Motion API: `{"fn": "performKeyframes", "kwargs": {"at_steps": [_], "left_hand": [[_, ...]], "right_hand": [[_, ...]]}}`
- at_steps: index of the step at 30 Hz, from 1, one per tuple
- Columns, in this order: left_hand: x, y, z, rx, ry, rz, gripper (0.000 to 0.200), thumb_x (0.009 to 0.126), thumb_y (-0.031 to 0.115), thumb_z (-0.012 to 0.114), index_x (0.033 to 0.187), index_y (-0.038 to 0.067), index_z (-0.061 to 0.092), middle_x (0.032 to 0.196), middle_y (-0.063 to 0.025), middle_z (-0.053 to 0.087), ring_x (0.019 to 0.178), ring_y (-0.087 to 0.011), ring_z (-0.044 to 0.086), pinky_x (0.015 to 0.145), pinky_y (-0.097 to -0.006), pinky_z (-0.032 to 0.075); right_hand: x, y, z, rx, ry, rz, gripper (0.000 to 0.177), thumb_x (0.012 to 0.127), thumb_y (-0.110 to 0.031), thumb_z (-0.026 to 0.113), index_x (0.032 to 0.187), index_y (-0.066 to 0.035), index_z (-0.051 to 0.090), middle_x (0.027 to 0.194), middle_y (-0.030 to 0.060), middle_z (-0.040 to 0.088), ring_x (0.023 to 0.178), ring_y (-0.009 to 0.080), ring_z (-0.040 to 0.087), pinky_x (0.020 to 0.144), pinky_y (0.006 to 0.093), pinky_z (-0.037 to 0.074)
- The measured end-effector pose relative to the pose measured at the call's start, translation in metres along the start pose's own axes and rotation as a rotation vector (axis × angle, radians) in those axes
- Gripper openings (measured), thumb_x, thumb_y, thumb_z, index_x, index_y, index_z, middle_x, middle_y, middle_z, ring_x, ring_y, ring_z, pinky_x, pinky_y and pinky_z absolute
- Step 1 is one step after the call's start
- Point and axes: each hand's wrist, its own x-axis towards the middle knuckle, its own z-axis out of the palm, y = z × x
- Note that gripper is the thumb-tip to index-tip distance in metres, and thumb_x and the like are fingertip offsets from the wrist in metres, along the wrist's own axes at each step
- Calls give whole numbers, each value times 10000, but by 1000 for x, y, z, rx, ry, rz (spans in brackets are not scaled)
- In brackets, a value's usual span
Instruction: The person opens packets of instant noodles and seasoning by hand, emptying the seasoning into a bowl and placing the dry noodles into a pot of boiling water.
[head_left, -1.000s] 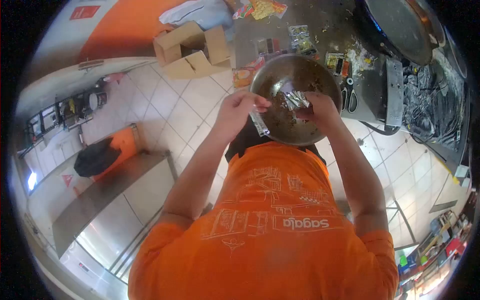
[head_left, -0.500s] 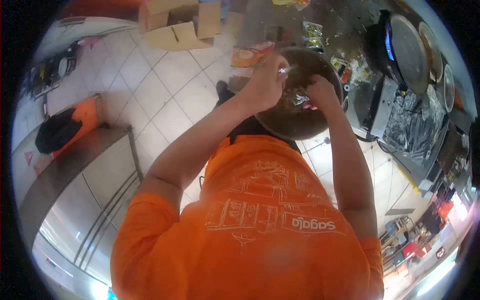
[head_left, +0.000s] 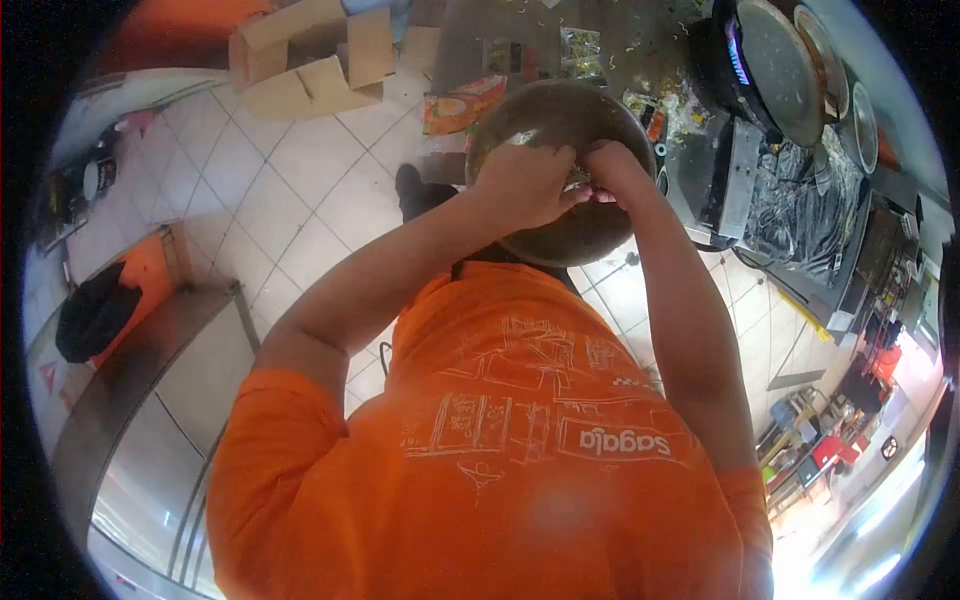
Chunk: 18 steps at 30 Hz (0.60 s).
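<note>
My left hand [head_left: 527,183] and my right hand [head_left: 617,171] meet over a large round metal bowl [head_left: 590,237]. Between their closed fingertips shows a small silvery sachet [head_left: 578,177], mostly hidden by the fingers. Both hands appear to pinch it, the right from its right side and the left from its left. The bowl stands close in front of my body. Forearms and hands hide much of what lies inside it. Beside the bowl's left rim lies an orange-red food packet [head_left: 465,106].
Behind the bowl, a dark counter [head_left: 650,40] carries scattered scraps and small packets [head_left: 580,52]. Pans [head_left: 780,75] stand at the right, by a foil-covered surface [head_left: 800,200]. An opened cardboard box [head_left: 310,85] sits at the upper left, and a metal counter [head_left: 140,350] runs along the left.
My left hand has come down from above the bowl to meet the right hand at the sachet. The view has shifted, so the bowl appears further left.
</note>
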Motion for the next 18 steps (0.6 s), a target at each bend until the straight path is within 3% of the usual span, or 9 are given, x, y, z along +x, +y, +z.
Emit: {"fn": "performKeyframes", "kwargs": {"at_steps": [1,5,7,10,11,13,14,16,18], "left_hand": [[0,-2,4,3,17,16,268,977,328,637,1003,74,717,927,-181,747,807,-370,755,661,-482,604],[9,-6,3,85,-153,-10,302,991,335,617,931,68,744,917,-195,751,814,-370,754,704,-489,603],[11,-9,7,97,-149,-8,309,996,334,611,946,60,745,907,-200,749,837,-374,751,732,-492,599],[15,-17,16,75,-149,-50,303,1001,320,602,993,58,753,901,-206,745,890,-386,743,788,-504,589],[19,-18,13,43,-144,-91,293,1002,308,599,1025,64,759,905,-206,744,920,-394,739,816,-511,581],[24,-21,6,52,-150,-105,285,995,313,610,1052,78,762,936,-211,746,949,-402,731,834,-522,573],[25,-20,0,48,-155,-137,282,989,317,621,1078,92,765,967,-215,747,978,-410,724,851,-533,564],[30,-14,-13,34,-197,-152,263,972,284,632,1110,102,762,1007,-225,742,996,-416,716,863,-538,559],[32,-15,-15,30,-246,-163,261,955,251,643,1141,111,760,1046,-236,736,1014,-422,708,875,-543,553]], "right_hand": [[16,25,6,-111,29,-286,104,902,-23,621,860,26,702,835,146,678,549,233,678,473,373,543],[-47,-74,-18,-212,-52,-64,132,939,-72,612,918,15,708,820,158,694,509,241,655,474,357,538],[-40,-83,-22,-617,-186,-84,207,952,-160,631,1021,24,698,880,179,730,563,276,687,478,375,543],[-67,-92,-22,141,-12,223,375,1008,-318,540,919,-20,749,761,192,749,724,327,757,777,453,608],[-81,-97,-20,159,-3,220,375,1008,-318,540,919,-20,749,761,192,749,724,327,757,777,453,608],[-108,-102,-17,-336,522,18,350,1003,-316,571,1194,-43,679,1001,211,755,945,379,749,859,466,604],[-117,-99,-19,-322,525,19,350,1003,-316,571,1194,-43,679,1001,211,755,945,379,749,859,466,604],[-132,-85,-16,-285,528,-458,421,995,-281,591,1368,-85,575,1214,226,689,1128,432,683,940,486,583],[-128,-71,-7,-308,535,-548,403,990,-255,603,1353,-80,588,1213,218,679,1139,414,680,946,481,583]]}}
